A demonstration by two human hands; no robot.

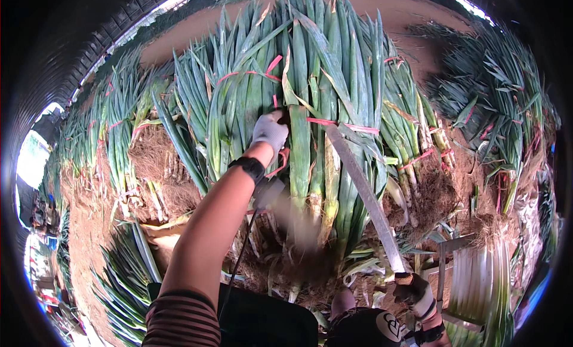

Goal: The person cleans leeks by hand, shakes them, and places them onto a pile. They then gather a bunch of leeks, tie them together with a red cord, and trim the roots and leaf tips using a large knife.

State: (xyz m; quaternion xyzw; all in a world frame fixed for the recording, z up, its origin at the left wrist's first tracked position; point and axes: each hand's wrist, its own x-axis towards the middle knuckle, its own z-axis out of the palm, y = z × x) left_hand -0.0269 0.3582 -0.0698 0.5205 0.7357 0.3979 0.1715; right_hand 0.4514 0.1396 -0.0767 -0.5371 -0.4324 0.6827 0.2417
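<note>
One gloved left hand (270, 133) curls against one large leek bundle (352, 78), directly ahead; whether it grips, I cannot tell. One gloved right hand (416, 296) closes around one knife (367, 200), blade slanting up before the leek bundle. One watch (249, 169) shows.

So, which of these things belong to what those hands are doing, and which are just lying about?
In use:
- long blade, held in the right hand
- middle leeks, with the left hand on them
- pink tie across those leeks

Lying about, by the look of it:
- far-right leeks
- white stalks, lower right
- green leaves, lower left
</note>
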